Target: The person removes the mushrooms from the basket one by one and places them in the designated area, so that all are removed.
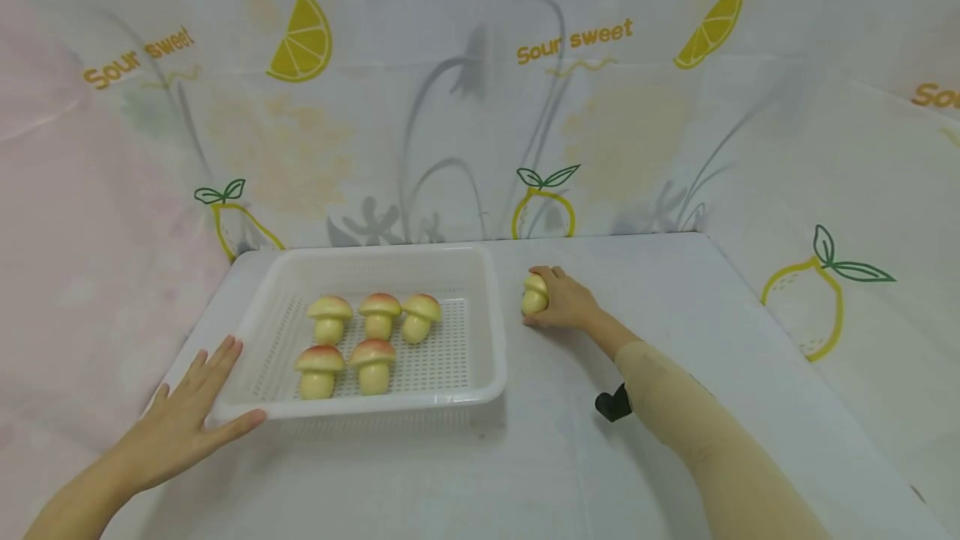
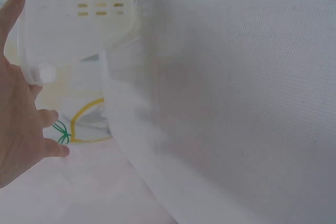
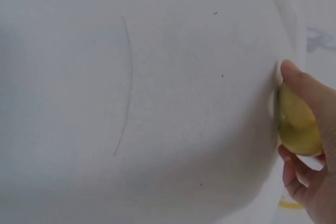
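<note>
A white plastic basket (image 1: 491,357) with a perforated floor stands on the left half of the table. Several toy mushrooms (image 1: 372,367), pale yellow with reddish caps, stand or lean in two rows inside it. My left hand (image 1: 183,415) has its fingers spread straight against the basket's left front corner, also seen in the left wrist view. To the right of the basket, my right hand (image 1: 564,300) grips another mushroom (image 1: 535,296) between thumb and fingers, close over the table. In the right wrist view this mushroom (image 3: 299,121) shows yellow, its far side hidden by the hand.
A white cloth covers the table (image 1: 420,473). Behind it hangs a printed curtain (image 1: 450,123) with lemon drawings, and a pink sheet (image 1: 90,232) hangs at the left. A black heart-shaped patch (image 1: 615,403) shows beside the right sleeve (image 1: 697,415).
</note>
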Tool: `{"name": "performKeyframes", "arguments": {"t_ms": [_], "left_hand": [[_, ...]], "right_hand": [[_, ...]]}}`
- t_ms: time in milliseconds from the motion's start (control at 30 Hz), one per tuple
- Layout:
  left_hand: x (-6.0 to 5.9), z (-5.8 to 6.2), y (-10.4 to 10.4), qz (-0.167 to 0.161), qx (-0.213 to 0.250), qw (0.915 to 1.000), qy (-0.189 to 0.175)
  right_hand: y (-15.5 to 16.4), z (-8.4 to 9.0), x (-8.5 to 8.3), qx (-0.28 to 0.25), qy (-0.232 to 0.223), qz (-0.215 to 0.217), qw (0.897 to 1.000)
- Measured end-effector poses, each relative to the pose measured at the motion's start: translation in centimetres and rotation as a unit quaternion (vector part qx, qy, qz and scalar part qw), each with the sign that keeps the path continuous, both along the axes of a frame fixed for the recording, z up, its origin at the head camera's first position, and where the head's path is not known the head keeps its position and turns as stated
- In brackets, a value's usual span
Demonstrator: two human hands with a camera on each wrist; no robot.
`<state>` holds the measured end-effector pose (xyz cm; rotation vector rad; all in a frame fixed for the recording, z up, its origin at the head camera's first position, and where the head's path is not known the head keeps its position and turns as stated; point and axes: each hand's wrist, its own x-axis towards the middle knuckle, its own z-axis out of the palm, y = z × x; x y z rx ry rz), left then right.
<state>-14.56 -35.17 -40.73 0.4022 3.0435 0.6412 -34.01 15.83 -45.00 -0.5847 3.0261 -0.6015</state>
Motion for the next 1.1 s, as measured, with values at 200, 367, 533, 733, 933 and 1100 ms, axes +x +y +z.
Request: {"name": "performKeyframes", "arguments": {"t_ms": [200,367,533,733,933,1100], "left_hand": [[0.0,-0.1,0.0,0.001,-0.002,1.0,-0.002],[0.1,-0.1,0.0,0.003,-0.005,1.0,-0.002],[0.0,-0.1,0.0,0.002,-0.004,1.0,0.003],[0.0,-0.1,-0.1,0.001,-0.004,1.0,0.002],[-0.1,0.0,-0.1,0.001,-0.002,1.0,-0.002],[-0.1,0.1,-0.1,0.0,0.003,1.0,-0.007]], "right_hand": [[0.0,0.1,0.0,-0.002,0.0,-0.003,1.0],[0.0,0.3,0.2,-0.005,0.001,-0.007,1.0],[0.2,0.3,0.2,0.0,0.001,-0.01,1.0],[0.6,0.5,0.3,0.008,0.002,-0.006,1.0],[0.9,1.9,0.8,0.015,-0.01,-0.011,1.0],[1.2,3.5,1.5,-0.014,-0.009,-0.007,1.0]]}}
